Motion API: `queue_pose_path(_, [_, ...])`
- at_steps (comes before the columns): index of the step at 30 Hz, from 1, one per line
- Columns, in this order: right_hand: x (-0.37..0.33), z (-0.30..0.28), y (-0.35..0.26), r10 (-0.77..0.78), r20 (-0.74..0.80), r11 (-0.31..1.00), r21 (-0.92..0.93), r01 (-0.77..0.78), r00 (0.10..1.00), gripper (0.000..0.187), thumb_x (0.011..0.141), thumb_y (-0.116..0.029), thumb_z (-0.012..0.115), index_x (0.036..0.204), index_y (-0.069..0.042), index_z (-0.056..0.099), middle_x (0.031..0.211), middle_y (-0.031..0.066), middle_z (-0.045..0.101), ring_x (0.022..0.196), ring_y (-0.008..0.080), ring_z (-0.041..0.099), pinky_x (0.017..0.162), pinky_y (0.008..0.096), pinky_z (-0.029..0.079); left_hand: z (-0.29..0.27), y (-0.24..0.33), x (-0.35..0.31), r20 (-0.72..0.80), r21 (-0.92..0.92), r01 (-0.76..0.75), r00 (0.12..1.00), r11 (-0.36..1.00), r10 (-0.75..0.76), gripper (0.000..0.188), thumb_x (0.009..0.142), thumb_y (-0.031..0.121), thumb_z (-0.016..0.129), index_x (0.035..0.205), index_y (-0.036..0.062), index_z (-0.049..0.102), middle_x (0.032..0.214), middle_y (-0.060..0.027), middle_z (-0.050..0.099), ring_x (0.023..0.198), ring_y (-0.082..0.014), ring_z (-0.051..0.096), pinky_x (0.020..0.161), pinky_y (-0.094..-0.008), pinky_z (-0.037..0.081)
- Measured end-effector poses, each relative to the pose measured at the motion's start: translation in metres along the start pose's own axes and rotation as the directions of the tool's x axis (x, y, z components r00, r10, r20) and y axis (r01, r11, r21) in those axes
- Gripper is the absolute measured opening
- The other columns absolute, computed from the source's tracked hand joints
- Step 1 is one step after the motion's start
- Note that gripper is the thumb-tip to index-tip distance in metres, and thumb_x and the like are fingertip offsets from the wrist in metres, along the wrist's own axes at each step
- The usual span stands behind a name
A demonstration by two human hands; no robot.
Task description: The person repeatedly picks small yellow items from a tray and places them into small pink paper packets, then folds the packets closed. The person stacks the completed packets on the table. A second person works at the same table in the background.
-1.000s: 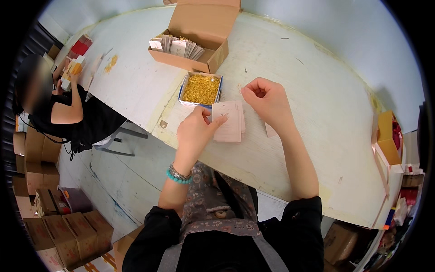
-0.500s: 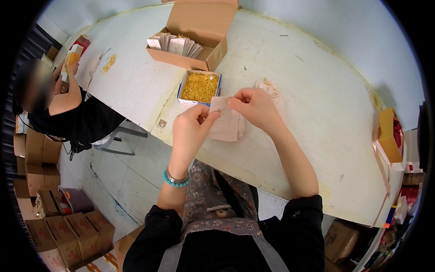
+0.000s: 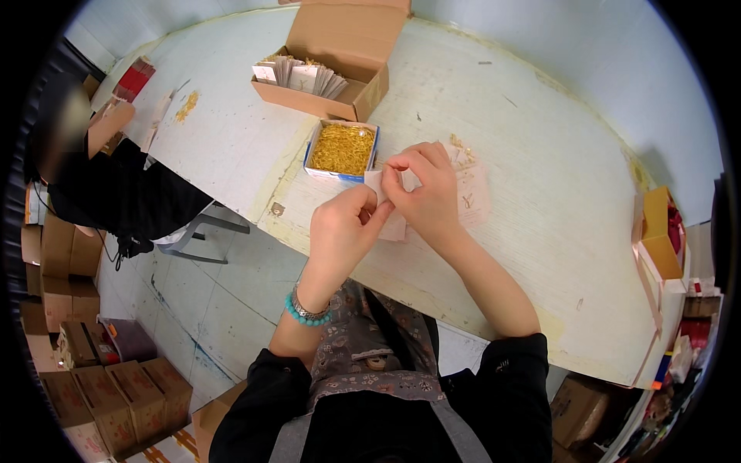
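My left hand is closed, with thumb and fingertips pinching a small whitish card. Against the card's right side, the fingers of my right hand are pinched together; whatever lies between them is hidden. Under both hands a stack of pale cards rests on the table. More pale cards lie just right of my right hand, some bearing small gold-coloured pieces. Beyond my left hand stands a small blue-and-white box full of thin gold-coloured metal pieces, too small to tell apart.
An open brown carton holding rows of cards stands farther back on the white table. At far left a co-worker sits near a red stack. A yellow-brown box stands at the right edge. Cartons fill the floor at lower left.
My hands have drawn together, the left moving rightward with the card, which is now more covered by fingers. The co-worker's hands have moved lower, and the pale item they held no longer shows raised.
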State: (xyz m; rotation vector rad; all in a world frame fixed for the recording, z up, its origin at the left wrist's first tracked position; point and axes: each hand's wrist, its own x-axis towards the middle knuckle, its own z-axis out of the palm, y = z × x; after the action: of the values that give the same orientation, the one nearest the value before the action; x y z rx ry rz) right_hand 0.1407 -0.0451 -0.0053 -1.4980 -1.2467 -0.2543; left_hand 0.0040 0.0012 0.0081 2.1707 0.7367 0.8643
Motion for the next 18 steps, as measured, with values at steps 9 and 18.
queue_pose_path(9, [0.008, -0.016, 0.014, 0.088, 0.376, 0.989, 0.081, -0.127, 0.922, 0.006, 0.073, -0.004, 0.063, 0.076, -0.007, 0.058, 0.075, 0.0016, 0.058, 0.084, 0.0175, 0.053, 0.076, 0.0296, 0.042, -0.012, -0.004, -0.002, 0.076, 0.069, -0.025, 0.997, 0.997, 0.019, 0.023, 0.075, 0.01, 0.072, 0.067, 0.0032, 0.052, 0.058, -0.0089, 0.054, 0.05, -0.0226, 0.055, 0.048, -0.0311, 0.044])
queue_pose_path(18, [-0.004, -0.046, 0.009, 0.476, 0.329, 0.829, 0.141, -0.541, 0.815, 0.005, 0.081, -0.006, 0.061, 0.082, -0.005, 0.057, 0.075, -0.0004, 0.057, 0.068, 0.007, 0.053, 0.057, 0.0244, 0.044, 0.012, 0.007, -0.019, 0.574, -0.322, 0.391, 0.805, 0.862, -0.151, 0.016, 0.083, 0.013, 0.068, 0.084, -0.0016, 0.062, 0.066, -0.0012, 0.06, 0.057, -0.0079, 0.056, 0.054, -0.0214, 0.044])
